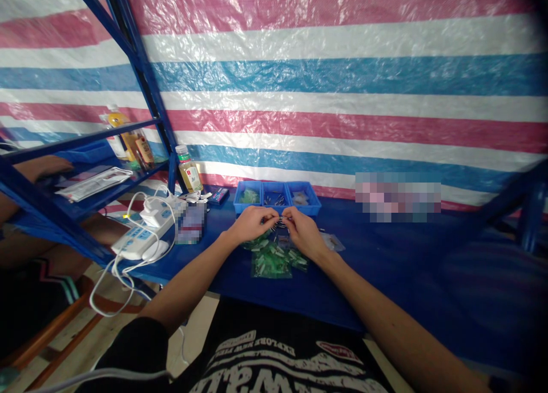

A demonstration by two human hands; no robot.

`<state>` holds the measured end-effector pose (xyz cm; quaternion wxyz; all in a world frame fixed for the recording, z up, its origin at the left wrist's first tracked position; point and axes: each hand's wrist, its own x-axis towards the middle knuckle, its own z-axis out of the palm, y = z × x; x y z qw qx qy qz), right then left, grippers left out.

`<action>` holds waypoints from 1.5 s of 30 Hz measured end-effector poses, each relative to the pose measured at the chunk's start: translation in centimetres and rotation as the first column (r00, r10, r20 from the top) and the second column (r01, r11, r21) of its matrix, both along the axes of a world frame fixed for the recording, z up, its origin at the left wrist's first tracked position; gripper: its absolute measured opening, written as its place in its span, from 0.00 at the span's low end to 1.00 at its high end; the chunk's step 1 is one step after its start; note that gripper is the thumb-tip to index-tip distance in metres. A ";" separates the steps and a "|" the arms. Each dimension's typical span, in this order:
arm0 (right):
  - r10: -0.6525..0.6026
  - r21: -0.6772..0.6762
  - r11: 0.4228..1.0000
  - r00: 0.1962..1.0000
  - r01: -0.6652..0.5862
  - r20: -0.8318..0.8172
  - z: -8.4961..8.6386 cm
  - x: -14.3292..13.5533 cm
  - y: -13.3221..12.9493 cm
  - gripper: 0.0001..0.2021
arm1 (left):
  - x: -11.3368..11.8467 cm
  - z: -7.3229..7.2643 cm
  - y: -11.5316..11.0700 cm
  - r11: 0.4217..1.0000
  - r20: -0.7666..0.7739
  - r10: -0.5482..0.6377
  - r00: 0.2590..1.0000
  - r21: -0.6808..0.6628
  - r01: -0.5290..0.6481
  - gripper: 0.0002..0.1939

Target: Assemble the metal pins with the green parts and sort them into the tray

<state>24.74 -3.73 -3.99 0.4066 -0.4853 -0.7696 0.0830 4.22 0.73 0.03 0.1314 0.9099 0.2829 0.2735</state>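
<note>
My left hand (pixel 257 223) and my right hand (pixel 302 227) meet just in front of a blue divided tray (pixel 262 209). Fingers on both sides are pinched around a small thin metal piece (pixel 281 218), too small to name more exactly. The tray's left section holds green packets (pixel 250 196), the middle one several thin dark metal pieces (pixel 274 199), the right one clear packets (pixel 300 198). Below my hands lies a pile of small green-tinted plastic bags (pixel 272 260). A clear bag (pixel 332 242) rests beside my right wrist.
At the left, a white power strip (pixel 143 230) with tangled cables lies near a bottle (pixel 189 169) and a small dark box (pixel 218 195). A blue metal frame (pixel 160 108) rises there; beyond it shows another person's arm (pixel 40 167). A striped plastic sheet (pixel 321 96) hangs behind the blue table (pixel 368 267).
</note>
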 end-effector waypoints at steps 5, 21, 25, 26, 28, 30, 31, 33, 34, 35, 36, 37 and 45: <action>-0.016 0.000 1.000 1.000 0.016 0.018 -0.1 0.1 0.1 0.06 | -0.1 -0.1 0.1 1.000 0.006 -0.005 1.000 0.005 0.005 0.12; -0.032 0.006 0.999 0.999 0.031 0.029 -0.3 0.2 0.3 0.07 | -0.1 0.0 0.0 1.000 0.026 -0.009 1.000 -0.018 0.009 0.13; -0.038 -0.010 0.999 0.998 0.039 0.042 -0.1 0.2 0.2 0.09 | -0.1 0.0 0.0 1.000 0.024 -0.001 1.000 -0.002 0.001 0.12; -0.030 -0.010 0.999 0.999 0.031 0.032 -0.1 0.2 0.2 0.08 | -0.1 0.1 0.0 1.000 0.023 0.002 1.000 -0.002 -0.002 0.12; -0.016 -0.004 1.000 1.000 0.016 0.012 -0.2 0.2 0.2 0.07 | -0.1 0.1 0.0 1.000 0.019 0.003 1.000 -0.011 -0.003 0.12; -0.017 0.000 1.000 1.000 0.017 0.013 -0.3 0.1 0.1 0.07 | -0.1 0.2 0.0 1.000 0.013 0.002 1.000 -0.019 -0.002 0.12; -0.023 -0.003 1.000 1.000 0.023 0.021 -0.3 0.1 0.1 0.07 | -0.1 0.2 0.0 1.000 0.010 0.002 1.000 -0.019 -0.002 0.12; -0.042 -0.011 0.999 0.998 0.042 0.038 -0.3 0.2 0.1 0.06 | -0.1 0.2 0.1 1.000 0.008 0.002 1.000 -0.015 -0.002 0.12; -0.051 -0.014 0.999 0.998 0.052 0.044 -0.2 0.2 0.1 0.05 | 0.0 0.1 0.1 1.000 0.007 0.001 1.000 -0.013 -0.001 0.11; -0.061 -0.016 0.998 0.997 0.062 0.048 -0.2 0.2 0.1 0.05 | 0.0 0.1 0.2 1.000 0.006 -0.001 1.000 -0.012 0.001 0.11; -0.070 -0.017 0.997 0.996 0.071 0.054 -0.1 0.2 0.0 0.05 | 0.0 0.0 0.2 1.000 0.005 -0.002 1.000 -0.011 0.002 0.11; -0.079 -0.016 0.997 0.995 0.081 0.063 0.0 0.2 0.0 0.06 | 0.0 -0.1 0.3 1.000 0.005 -0.003 1.000 -0.010 0.003 0.11; -0.187 -0.016 0.982 0.978 0.189 0.091 0.2 0.3 0.0 0.12 | -0.1 -0.4 0.5 0.999 0.010 0.033 0.999 -0.013 -0.033 0.11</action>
